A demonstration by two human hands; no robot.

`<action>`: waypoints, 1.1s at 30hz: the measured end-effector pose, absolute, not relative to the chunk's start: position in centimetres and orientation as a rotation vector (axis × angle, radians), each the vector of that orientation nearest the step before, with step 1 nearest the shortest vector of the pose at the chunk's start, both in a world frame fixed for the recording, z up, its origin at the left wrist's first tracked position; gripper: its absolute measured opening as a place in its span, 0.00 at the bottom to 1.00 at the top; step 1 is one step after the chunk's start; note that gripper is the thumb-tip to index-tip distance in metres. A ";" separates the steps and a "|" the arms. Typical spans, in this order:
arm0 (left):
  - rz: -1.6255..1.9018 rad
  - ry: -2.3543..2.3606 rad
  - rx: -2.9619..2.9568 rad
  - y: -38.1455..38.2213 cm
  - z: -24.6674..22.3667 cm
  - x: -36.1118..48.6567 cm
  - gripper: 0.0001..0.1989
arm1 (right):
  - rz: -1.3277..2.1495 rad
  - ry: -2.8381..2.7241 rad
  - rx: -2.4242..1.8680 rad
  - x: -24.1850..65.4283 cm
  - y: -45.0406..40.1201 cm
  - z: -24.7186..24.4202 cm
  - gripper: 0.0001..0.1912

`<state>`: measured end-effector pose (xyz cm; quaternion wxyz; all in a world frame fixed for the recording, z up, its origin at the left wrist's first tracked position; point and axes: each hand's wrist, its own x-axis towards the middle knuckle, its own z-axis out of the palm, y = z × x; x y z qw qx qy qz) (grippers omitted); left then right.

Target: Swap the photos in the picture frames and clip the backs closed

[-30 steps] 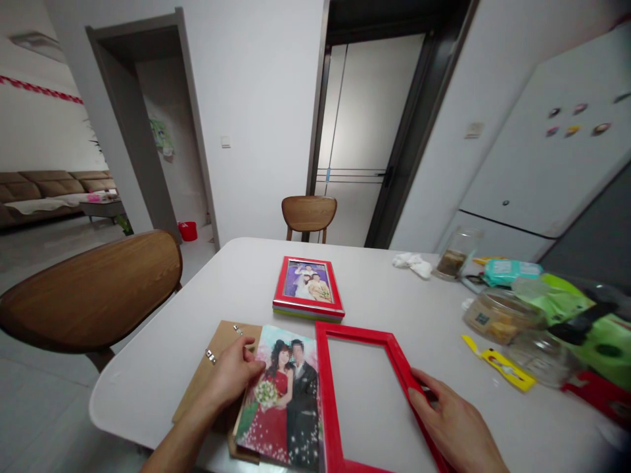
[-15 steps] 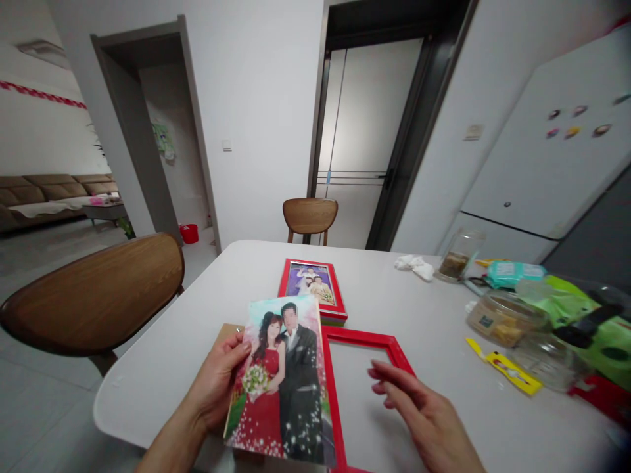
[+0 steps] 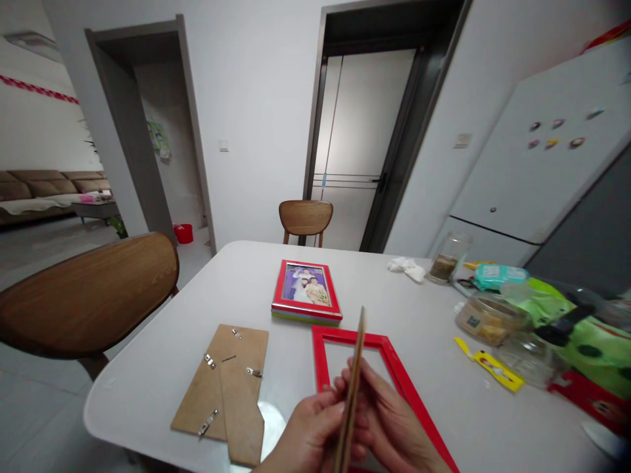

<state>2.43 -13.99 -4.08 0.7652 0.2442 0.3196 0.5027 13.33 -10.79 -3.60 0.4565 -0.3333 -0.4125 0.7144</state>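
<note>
A photo print (image 3: 355, 368) stands edge-on between my hands, so its picture side is hidden and only a thin brownish edge shows. My left hand (image 3: 315, 420) grips its left side, fingers closed round the lower part. On the other side my right hand (image 3: 389, 410) presses against it with the fingers closed. Beneath both hands lies an open red picture frame (image 3: 394, 355), flat on the table. To the left rests a brown backing board (image 3: 207, 381) with metal clips and a fold-out stand, clips facing up.
Behind the red frame, a framed photo (image 3: 305, 286) lies on top of a stack. Along the right are a glass jar (image 3: 449, 256), a food tub (image 3: 486, 322), a yellow packet (image 3: 497, 371), green bags (image 3: 572, 341) and crumpled tissue (image 3: 407, 268). Wooden chairs (image 3: 93, 295) stand around the white table (image 3: 162, 328).
The photo has moved right and turned from facing me to edge-on, uncovering the backing board. My right hand, empty before, has closed on the photo too.
</note>
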 end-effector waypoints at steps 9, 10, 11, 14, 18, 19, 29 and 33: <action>1.114 1.188 1.692 -15.0 -6.4 -0.5 0.21 | 1.576 -0.846 -1.351 21.7 -7.6 -4.3 0.11; 1.072 1.179 1.766 -15.1 -6.6 -0.6 0.22 | 1.567 -0.853 -1.383 21.9 -7.5 -4.4 0.11; 1.033 1.171 1.828 -15.2 -6.8 -0.6 0.23 | 1.557 -0.872 -1.411 21.9 -7.3 -4.5 0.12; 0.976 1.155 1.993 -15.1 -7.3 -0.5 0.24 | 1.520 -0.953 -1.485 21.4 -6.9 -4.6 0.17; 0.963 1.080 2.276 -14.6 -8.4 -0.7 0.30 | 1.433 -1.010 -1.542 20.7 -6.1 -4.8 0.23; 0.949 1.078 2.343 -14.5 -8.7 -0.8 0.31 | 1.416 -1.027 -1.543 20.6 -5.9 -4.9 0.24; 0.588 1.230 2.623 -14.8 -7.8 -0.5 0.12 | 0.905 -1.681 -1.711 20.2 -5.3 -5.7 0.22; 0.494 1.185 2.707 -14.7 -8.0 -0.5 0.06 | 0.367 -2.035 -1.898 19.7 -5.5 -5.4 0.20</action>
